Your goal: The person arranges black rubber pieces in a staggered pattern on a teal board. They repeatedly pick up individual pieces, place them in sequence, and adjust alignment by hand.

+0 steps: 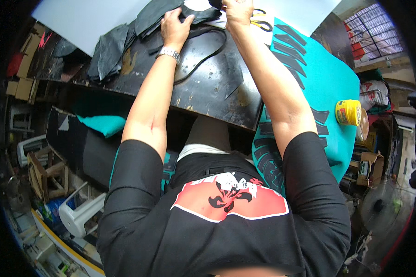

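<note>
My left hand lies with fingers spread on black, leather-like sheet material at the far side of the dark table. A metal-banded watch is on that wrist. At the top edge of the view, my right hand is closed around a small dark thing, mostly cut off and too unclear to name. A pair of scissors with yellow and black handles lies just right of that hand. Between my arms a thin black strap curves over the tabletop. More folded black material hangs over the table to the left.
The dark, worn table ends close in front of me. On the right, a teal sheet carries several black cut shapes, with a yellow tub near its edge. A white plastic stool and wooden stool stand lower left; a fan stands right.
</note>
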Action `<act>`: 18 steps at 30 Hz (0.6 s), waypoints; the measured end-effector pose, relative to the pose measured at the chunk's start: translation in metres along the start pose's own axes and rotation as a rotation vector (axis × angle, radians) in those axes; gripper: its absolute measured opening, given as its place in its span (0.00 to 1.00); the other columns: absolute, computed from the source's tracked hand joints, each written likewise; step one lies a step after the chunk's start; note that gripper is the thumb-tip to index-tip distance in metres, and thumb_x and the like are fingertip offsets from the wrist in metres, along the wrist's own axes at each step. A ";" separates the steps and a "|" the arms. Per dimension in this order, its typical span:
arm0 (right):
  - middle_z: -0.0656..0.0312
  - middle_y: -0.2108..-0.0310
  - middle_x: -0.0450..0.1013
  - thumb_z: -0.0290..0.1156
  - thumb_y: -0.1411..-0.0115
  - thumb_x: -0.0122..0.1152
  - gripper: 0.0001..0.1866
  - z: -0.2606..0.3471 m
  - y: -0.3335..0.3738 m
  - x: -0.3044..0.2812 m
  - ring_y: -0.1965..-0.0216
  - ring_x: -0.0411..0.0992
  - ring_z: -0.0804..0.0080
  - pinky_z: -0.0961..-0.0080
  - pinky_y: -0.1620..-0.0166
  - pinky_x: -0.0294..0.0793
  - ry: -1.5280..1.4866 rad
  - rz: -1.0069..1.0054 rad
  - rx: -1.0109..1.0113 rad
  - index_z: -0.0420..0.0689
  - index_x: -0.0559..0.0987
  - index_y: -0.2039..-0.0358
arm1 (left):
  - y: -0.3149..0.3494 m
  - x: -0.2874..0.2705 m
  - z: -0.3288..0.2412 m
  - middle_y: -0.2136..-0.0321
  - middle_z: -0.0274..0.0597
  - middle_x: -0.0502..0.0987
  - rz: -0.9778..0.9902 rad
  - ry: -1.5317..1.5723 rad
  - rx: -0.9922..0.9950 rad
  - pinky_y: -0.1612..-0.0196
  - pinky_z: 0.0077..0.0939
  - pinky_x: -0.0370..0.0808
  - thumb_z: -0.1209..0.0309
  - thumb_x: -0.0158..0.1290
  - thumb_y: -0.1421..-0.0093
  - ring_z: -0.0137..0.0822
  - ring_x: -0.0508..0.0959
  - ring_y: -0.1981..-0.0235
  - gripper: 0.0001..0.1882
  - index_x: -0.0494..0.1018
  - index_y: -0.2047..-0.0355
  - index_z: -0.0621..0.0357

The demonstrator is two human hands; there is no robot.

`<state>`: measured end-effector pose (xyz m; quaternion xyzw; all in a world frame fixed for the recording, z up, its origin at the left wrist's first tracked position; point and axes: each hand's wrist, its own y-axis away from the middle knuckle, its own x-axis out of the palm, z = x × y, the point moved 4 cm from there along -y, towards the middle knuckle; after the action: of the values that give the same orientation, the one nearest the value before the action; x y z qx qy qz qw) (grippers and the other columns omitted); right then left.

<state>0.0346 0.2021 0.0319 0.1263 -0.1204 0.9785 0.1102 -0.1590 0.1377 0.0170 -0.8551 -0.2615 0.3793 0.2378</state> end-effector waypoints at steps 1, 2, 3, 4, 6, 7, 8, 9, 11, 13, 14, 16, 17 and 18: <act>0.48 0.58 0.75 0.20 0.47 0.58 0.31 0.011 0.004 -0.008 0.62 0.76 0.54 0.57 0.55 0.78 -0.055 -0.017 0.036 0.41 0.65 0.40 | 0.000 -0.001 0.000 0.52 0.50 0.76 -0.009 0.094 -0.052 0.46 0.40 0.73 0.57 0.67 0.49 0.50 0.77 0.52 0.34 0.71 0.44 0.56; 0.48 0.59 0.75 0.19 0.47 0.59 0.32 0.022 0.009 -0.018 0.63 0.77 0.55 0.57 0.55 0.78 -0.111 -0.025 0.073 0.41 0.65 0.40 | 0.001 -0.003 -0.001 0.51 0.48 0.74 0.000 0.135 -0.099 0.45 0.41 0.71 0.57 0.67 0.49 0.50 0.76 0.50 0.37 0.67 0.41 0.54; 0.49 0.59 0.76 0.18 0.48 0.59 0.33 0.033 0.015 -0.028 0.63 0.77 0.55 0.57 0.56 0.79 -0.159 -0.029 0.109 0.42 0.65 0.40 | 0.002 -0.006 -0.004 0.49 0.47 0.72 0.013 0.176 -0.147 0.44 0.42 0.70 0.57 0.67 0.49 0.50 0.74 0.49 0.41 0.63 0.37 0.51; 0.49 0.59 0.76 0.17 0.48 0.59 0.33 0.044 0.020 -0.038 0.64 0.77 0.55 0.57 0.57 0.79 -0.208 -0.029 0.140 0.42 0.65 0.39 | 0.002 -0.011 -0.013 0.47 0.46 0.70 -0.029 0.032 -0.072 0.43 0.44 0.69 0.57 0.66 0.48 0.50 0.72 0.46 0.41 0.62 0.37 0.50; 0.50 0.60 0.76 0.16 0.49 0.60 0.35 0.064 0.034 -0.058 0.65 0.78 0.56 0.57 0.58 0.80 -0.294 0.012 0.186 0.43 0.65 0.39 | 0.000 -0.022 -0.036 0.43 0.45 0.64 -0.086 -0.144 0.077 0.42 0.48 0.66 0.60 0.63 0.44 0.53 0.67 0.42 0.36 0.62 0.37 0.47; 0.50 0.59 0.75 0.15 0.49 0.60 0.36 0.074 0.041 -0.069 0.64 0.77 0.56 0.56 0.57 0.80 -0.340 0.068 0.209 0.42 0.63 0.39 | 0.002 -0.026 -0.051 0.45 0.44 0.68 -0.147 -0.146 0.138 0.42 0.45 0.66 0.58 0.63 0.44 0.50 0.69 0.44 0.31 0.69 0.41 0.48; 0.50 0.57 0.73 0.14 0.49 0.60 0.37 0.084 0.048 -0.081 0.62 0.77 0.56 0.55 0.56 0.79 -0.384 0.123 0.234 0.42 0.60 0.38 | 0.003 -0.026 -0.069 0.46 0.45 0.71 -0.146 -0.031 0.232 0.43 0.44 0.67 0.56 0.63 0.44 0.49 0.71 0.45 0.28 0.72 0.44 0.50; 0.51 0.56 0.71 0.13 0.49 0.60 0.38 0.091 0.056 -0.092 0.61 0.76 0.57 0.54 0.55 0.79 -0.437 0.165 0.267 0.41 0.58 0.38 | 0.005 -0.024 -0.084 0.48 0.46 0.74 -0.074 0.064 0.248 0.43 0.42 0.68 0.54 0.63 0.44 0.48 0.73 0.46 0.27 0.76 0.47 0.52; 0.52 0.58 0.73 0.15 0.49 0.62 0.36 0.104 0.074 -0.112 0.59 0.77 0.60 0.56 0.55 0.79 -0.482 0.176 0.267 0.43 0.60 0.39 | 0.024 -0.002 -0.119 0.54 0.46 0.81 0.414 0.696 0.066 0.47 0.30 0.74 0.55 0.62 0.39 0.39 0.79 0.53 0.23 0.79 0.50 0.57; 0.52 0.54 0.73 0.15 0.48 0.62 0.36 0.118 0.092 -0.136 0.56 0.75 0.63 0.58 0.50 0.77 -0.502 0.182 0.226 0.43 0.61 0.39 | 0.052 0.008 -0.161 0.57 0.39 0.81 0.786 1.015 0.077 0.49 0.24 0.74 0.61 0.61 0.36 0.29 0.78 0.56 0.18 0.79 0.50 0.57; 0.54 0.55 0.74 0.17 0.48 0.64 0.36 0.129 0.097 -0.149 0.55 0.76 0.64 0.58 0.48 0.75 -0.420 0.218 0.193 0.44 0.62 0.38 | 0.057 0.012 -0.176 0.61 0.34 0.81 0.929 1.021 0.070 0.53 0.21 0.74 0.64 0.61 0.36 0.23 0.77 0.60 0.16 0.79 0.51 0.58; 0.53 0.54 0.74 0.23 0.44 0.64 0.35 0.151 0.110 -0.178 0.55 0.75 0.65 0.60 0.54 0.80 -0.388 0.284 0.141 0.45 0.62 0.36 | 0.071 0.017 -0.205 0.64 0.33 0.81 0.956 0.996 0.106 0.57 0.19 0.75 0.63 0.60 0.36 0.23 0.77 0.63 0.15 0.79 0.53 0.59; 0.52 0.54 0.74 0.24 0.42 0.62 0.33 0.158 0.117 -0.193 0.57 0.75 0.65 0.60 0.55 0.80 -0.402 0.273 0.126 0.45 0.62 0.36 | 0.077 0.020 -0.218 0.65 0.33 0.81 0.985 0.954 0.149 0.58 0.19 0.75 0.63 0.60 0.35 0.23 0.77 0.64 0.15 0.79 0.53 0.59; 0.54 0.55 0.74 0.22 0.43 0.63 0.36 0.165 0.121 -0.208 0.58 0.75 0.67 0.61 0.58 0.82 -0.374 0.280 0.163 0.47 0.61 0.35 | 0.086 0.024 -0.229 0.67 0.33 0.80 1.031 0.966 0.164 0.60 0.19 0.75 0.62 0.59 0.35 0.23 0.77 0.66 0.15 0.79 0.54 0.59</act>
<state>0.2374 0.0052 0.1047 0.2959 -0.0759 0.9502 -0.0613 0.0546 0.0404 0.0901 -0.9218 0.3405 0.0405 0.1810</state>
